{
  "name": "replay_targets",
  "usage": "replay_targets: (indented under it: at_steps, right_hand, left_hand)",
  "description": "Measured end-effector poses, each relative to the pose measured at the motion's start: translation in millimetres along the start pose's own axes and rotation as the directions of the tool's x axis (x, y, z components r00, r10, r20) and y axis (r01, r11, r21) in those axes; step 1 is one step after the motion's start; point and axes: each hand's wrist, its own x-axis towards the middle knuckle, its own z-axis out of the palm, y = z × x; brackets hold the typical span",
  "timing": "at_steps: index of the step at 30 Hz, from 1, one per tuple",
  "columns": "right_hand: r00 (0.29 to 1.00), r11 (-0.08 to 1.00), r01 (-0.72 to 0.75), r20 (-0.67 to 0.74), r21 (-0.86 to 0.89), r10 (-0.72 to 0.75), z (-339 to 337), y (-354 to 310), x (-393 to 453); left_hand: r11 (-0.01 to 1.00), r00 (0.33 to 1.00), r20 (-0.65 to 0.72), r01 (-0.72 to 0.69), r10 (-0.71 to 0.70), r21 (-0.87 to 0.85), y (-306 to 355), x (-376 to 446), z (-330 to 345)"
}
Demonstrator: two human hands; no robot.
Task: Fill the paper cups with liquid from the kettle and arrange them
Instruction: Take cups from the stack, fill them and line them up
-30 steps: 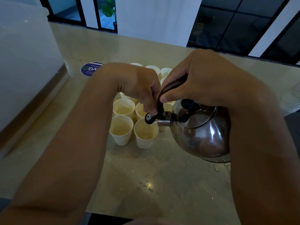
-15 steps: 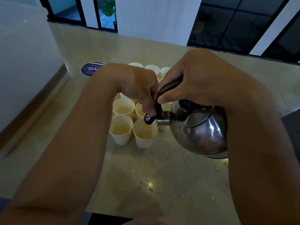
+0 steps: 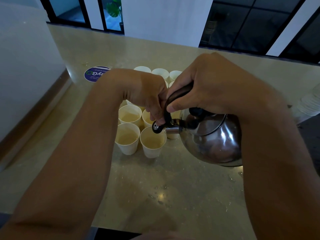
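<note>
One shiny rounded steel kettle [image 3: 214, 139] with a black handle is in view. Of the small white paper cups [image 3: 152, 142], at least nine can be made out: four nearest ones with pale liquid showing, the rest partly hidden behind two bare hands. One round blue sticker [image 3: 94, 73] lies on the one beige stone counter [image 3: 173, 196].

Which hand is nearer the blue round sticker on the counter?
Left. The left hand is just right of the blue sticker; the right hand, gripping the kettle handle, is farther right.
</note>
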Motion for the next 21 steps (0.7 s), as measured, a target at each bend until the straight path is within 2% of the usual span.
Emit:
replay_targets:
  at_steps: [5,9,15,18,21]
  right_hand:
    - [0.990,0.987,-0.053,-0.121,0.154,0.072,-2,14,-17]
    - [0.936,0.947,-0.114,-0.287,0.299,0.203,-4,31,-36]
    - [0.751,0.871,-0.161,-0.516,0.464,0.413,-3,62,-60]
    - [0.654,0.824,-0.166,-0.566,0.542,0.503,0,85,-64]
    - [0.535,0.787,-0.172,-0.614,0.593,0.580,10,112,-65]
  left_hand:
    - [0.999,0.998,-0.057,-0.028,0.026,-0.047,3,-7,-5]
    - [0.991,0.979,-0.200,-0.071,0.046,-0.116,14,-2,-9]
    - [0.968,0.863,-0.503,-0.163,0.047,-0.189,47,43,-5]
    - [0.951,0.808,-0.586,-0.226,0.061,-0.213,64,75,4]
    - [0.932,0.797,-0.601,-0.262,0.062,-0.250,79,111,18]
